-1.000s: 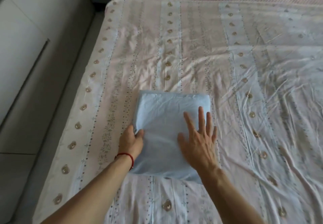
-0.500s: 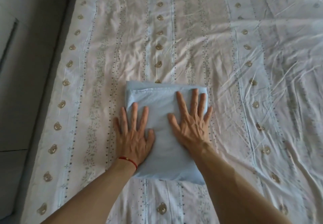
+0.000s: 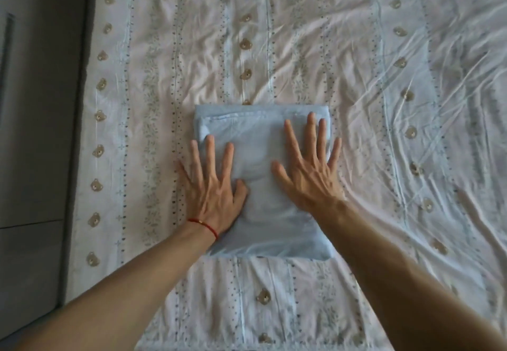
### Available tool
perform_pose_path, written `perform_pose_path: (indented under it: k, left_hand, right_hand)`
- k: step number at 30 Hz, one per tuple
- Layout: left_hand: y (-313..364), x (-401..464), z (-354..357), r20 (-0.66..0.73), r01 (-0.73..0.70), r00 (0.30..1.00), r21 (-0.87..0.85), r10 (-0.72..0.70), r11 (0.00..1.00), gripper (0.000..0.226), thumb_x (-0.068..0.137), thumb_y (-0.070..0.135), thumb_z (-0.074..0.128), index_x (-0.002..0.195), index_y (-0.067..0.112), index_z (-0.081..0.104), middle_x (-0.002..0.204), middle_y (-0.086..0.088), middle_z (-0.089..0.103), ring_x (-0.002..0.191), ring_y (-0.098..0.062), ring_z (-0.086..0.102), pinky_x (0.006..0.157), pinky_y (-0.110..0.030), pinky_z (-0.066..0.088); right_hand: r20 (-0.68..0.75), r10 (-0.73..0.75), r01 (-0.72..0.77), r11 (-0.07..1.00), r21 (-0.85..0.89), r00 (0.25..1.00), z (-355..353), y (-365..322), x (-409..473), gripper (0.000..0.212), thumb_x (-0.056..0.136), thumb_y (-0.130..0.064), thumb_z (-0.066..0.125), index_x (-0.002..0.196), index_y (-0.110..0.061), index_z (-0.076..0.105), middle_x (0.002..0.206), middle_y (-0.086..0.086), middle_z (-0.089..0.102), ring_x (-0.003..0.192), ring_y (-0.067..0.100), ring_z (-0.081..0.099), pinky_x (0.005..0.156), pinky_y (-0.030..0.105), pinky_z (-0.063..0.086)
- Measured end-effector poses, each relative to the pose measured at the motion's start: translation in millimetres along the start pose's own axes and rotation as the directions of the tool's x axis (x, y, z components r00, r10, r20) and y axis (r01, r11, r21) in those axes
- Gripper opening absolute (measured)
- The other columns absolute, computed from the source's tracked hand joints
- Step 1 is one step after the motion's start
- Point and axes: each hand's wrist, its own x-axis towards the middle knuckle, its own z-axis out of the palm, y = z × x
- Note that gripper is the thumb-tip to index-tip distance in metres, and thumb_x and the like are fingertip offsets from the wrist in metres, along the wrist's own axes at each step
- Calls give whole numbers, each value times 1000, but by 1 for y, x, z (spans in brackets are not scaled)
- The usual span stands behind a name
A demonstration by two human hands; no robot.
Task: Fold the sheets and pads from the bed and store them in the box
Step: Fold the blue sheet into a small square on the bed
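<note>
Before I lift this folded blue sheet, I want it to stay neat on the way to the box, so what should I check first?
1. Folded blue sheet forms a compact rectangle: ok.
2. Left hand lies flat on its left edge, fingers straight: ok.
3. Right hand lies flat on its right half: ok.
4. Either hand has a grip for lifting: not ok, both only press.
5. Top-left corner fully flat: not ok, a small pucker shows.
6. Box within reach: cannot tell, none in view.
7. Patterned bed sheet below not caught in the fold: cannot tell.
</note>
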Motion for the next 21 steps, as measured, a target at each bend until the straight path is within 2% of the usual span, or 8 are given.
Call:
perform_pose_path:
  k: [3, 7, 11, 13, 16, 18, 20, 21]
  left_hand:
    - [-5, 42, -23, -69, -68, 995, 27, 69, 997, 77, 95, 48, 27, 163, 19, 9, 170, -13, -2, 155, -42, -3, 119, -70, 2]
    - [-19, 99, 2, 138, 18, 990, 4, -19, 1000, 81, 90, 67, 7, 162, 31, -3, 170, -2, -14, 155, -39, -9, 119, -68, 1]
    - [-18, 105, 13, 154, 33, 987, 49, -40, 998, 82, 90, 68, 8, 162, 31, -2, 170, -1, -14, 155, -39, -8, 120, -66, 0]
    - [-15, 99, 1, 139, 44, 989, 15, -45, 999, 82, 91, 66, 12, 163, 29, 1, 170, -6, -10, 155, -41, 1, 121, -64, 9]
    - [-12, 53, -18, 37, 56, 998, -216, -50, 975, 80, 99, 54, 32, 163, 14, 7, 168, -19, 3, 153, -41, 17, 119, -56, 31]
    - [-13, 7, -28, 76, 198, 980, -394, -183, 898, 81, 100, 44, 51, 161, 6, 12, 165, -24, 17, 152, -38, 21, 122, -49, 25]
    - [-20, -25, -31, 201, 409, 912, -464, -357, 786, 79, 95, 41, 65, 156, 4, 30, 154, -25, 40, 141, -37, 40, 115, -44, 34]
    - [-23, -29, -35, 278, 509, 861, -487, -426, 710, 73, 91, 44, 70, 146, 4, 46, 140, -24, 56, 129, -36, 54, 106, -42, 43]
  right_hand:
    - [-68, -1, 0, 1000, -13, 998, 9, -2, -71, 78, 100, -68, 27, 165, -33, 2, 172, 7, -15, 157, 32, -16, 123, 67, -2]
    - [-159, -21, 27, 999, 39, 987, 33, 13, -85, 75, 98, -54, 34, 164, -26, 17, 173, 5, 3, 159, 32, -3, 124, 64, 11]
    - [-150, -39, 44, 999, 30, 988, 46, 17, -71, 77, 96, -54, 34, 165, -24, 15, 173, 6, 0, 159, 33, -5, 125, 61, 7]
    - [-118, -34, 38, 999, 37, 992, 43, 17, -73, 79, 95, -56, 33, 165, -25, 11, 173, 5, -4, 158, 32, -9, 126, 60, 5]
    - [-98, -40, 52, 990, 127, 994, 30, 20, -73, 81, 95, -59, 36, 165, -27, 10, 173, 4, -4, 159, 28, -9, 128, 52, 3]
    - [-141, 105, -47, 929, 367, 984, 18, 18, -81, 80, 94, -55, 49, 163, -21, 23, 170, 11, 16, 158, 29, 13, 128, 43, 14]
    - [-133, 418, -247, 733, 634, 899, 7, 12, -91, 70, 94, -41, 66, 151, -11, 41, 149, 17, 47, 139, 35, 44, 116, 43, 36]
    - [-65, 521, -338, 638, 692, 851, 1, 10, -93, 64, 94, -38, 70, 145, -9, 46, 139, 17, 55, 129, 35, 52, 107, 40, 42]
